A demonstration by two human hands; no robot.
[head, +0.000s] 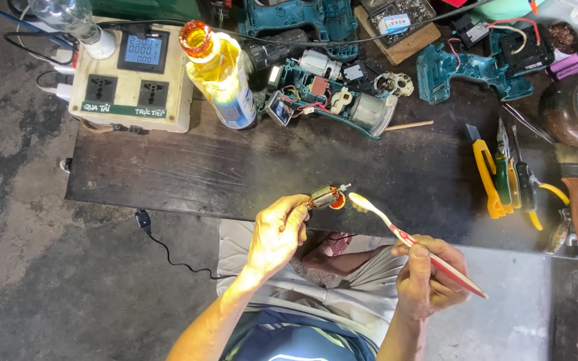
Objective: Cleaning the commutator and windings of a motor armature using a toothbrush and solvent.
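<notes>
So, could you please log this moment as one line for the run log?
left hand: holds motor armature | right hand: holds toothbrush, bristles at armature | behind: opened drill

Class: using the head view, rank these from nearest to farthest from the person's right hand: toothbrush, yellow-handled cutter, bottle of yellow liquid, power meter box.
1. toothbrush, held in the right hand
2. yellow-handled cutter, board's right side
3. bottle of yellow liquid, upper middle
4. power meter box, far upper left

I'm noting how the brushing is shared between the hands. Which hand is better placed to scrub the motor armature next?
Probably the right hand: it holds the toothbrush, bristles at the motor armature gripped by the left hand.
</notes>
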